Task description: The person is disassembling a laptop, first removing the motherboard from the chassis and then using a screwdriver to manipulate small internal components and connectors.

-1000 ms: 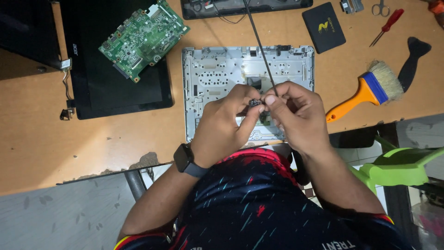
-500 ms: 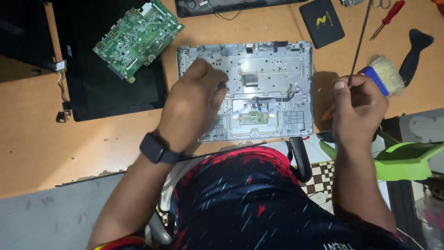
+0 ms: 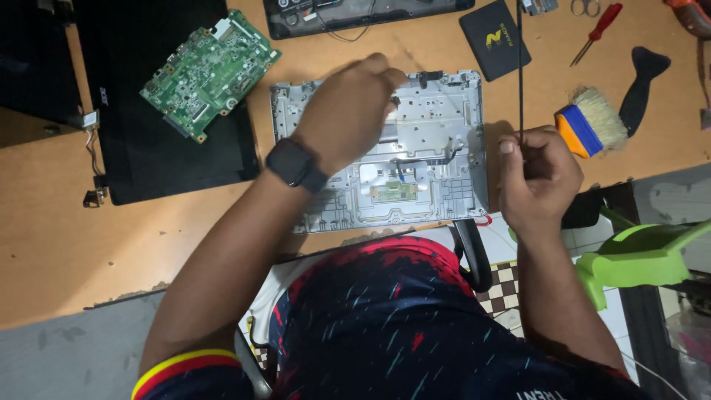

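An opened silver laptop base (image 3: 437,148), inside up, lies on the wooden desk (image 3: 89,252) in front of me. My left hand (image 3: 348,111), with a black watch on the wrist, rests on the base's far left part, fingertips near the top edge; whether it pinches anything is hidden. My right hand (image 3: 537,178) hovers just right of the base, fingers closed around a thin black rod-like tool (image 3: 520,74) that points away from me.
A green circuit board (image 3: 207,70) lies on a black laptop lid (image 3: 148,111) at the left. At the back are a black laptop part (image 3: 355,15), a black square case (image 3: 495,38) and a red screwdriver (image 3: 596,31). An orange-and-blue brush (image 3: 589,122) lies right; a green chair (image 3: 637,255) stands below.
Both hands were together over the base's near middle. They parted: the left moved to the far left of the base, the right carried the thin tool off to the right.
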